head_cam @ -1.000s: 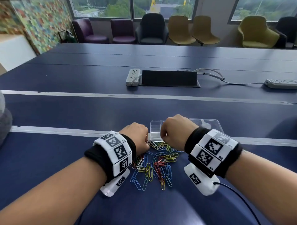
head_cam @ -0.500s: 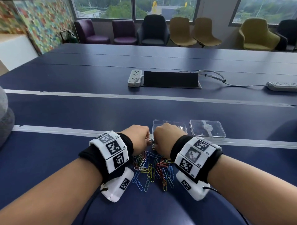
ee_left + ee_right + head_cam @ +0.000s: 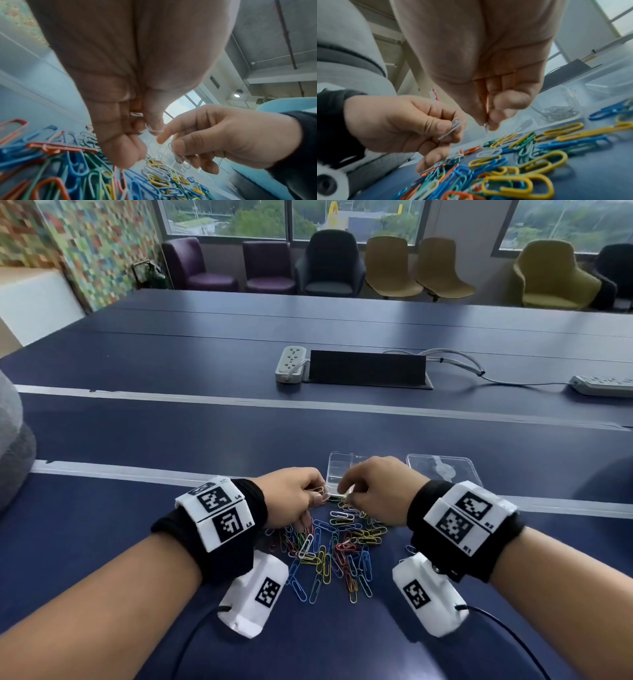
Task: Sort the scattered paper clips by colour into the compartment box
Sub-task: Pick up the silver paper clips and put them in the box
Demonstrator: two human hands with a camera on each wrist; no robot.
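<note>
While both hands hover over the far edge of the clip pile, each holds white clips. Left hand: fingers curled, thumb and forefinger pinching a small bunch of white paper clips; in the left wrist view the bunch shows at the thumb tip, with another loop higher between thumb and fingers. Right hand: fingers narrow, thumb and forefinger tips pinching a single white clip that hangs downward; in the right wrist view only its lower end shows below the fingertips.

The two hands are near each other, fingertips close but apart, at about 12 o'clock of the pile. The pile lies on the dark blue counter between the wrists: blue, yellow, green, orange-red and white clips, mixed and overlapping, none sorted by position.

The clear compartment box sits on the counter just beyond the hands, at 12 o'clock from the pile, partly hidden by the right hand. In the right wrist view, one near compartment holds a heap of pale grey-white clips; the other compartments are too blurred to read. The clear lid lies flat at 3 o'clock of the box, just beside it.

Farther off at 12 o'clock: a white power strip beside a black cable hatch; a second strip at 2 o'clock.
</note>
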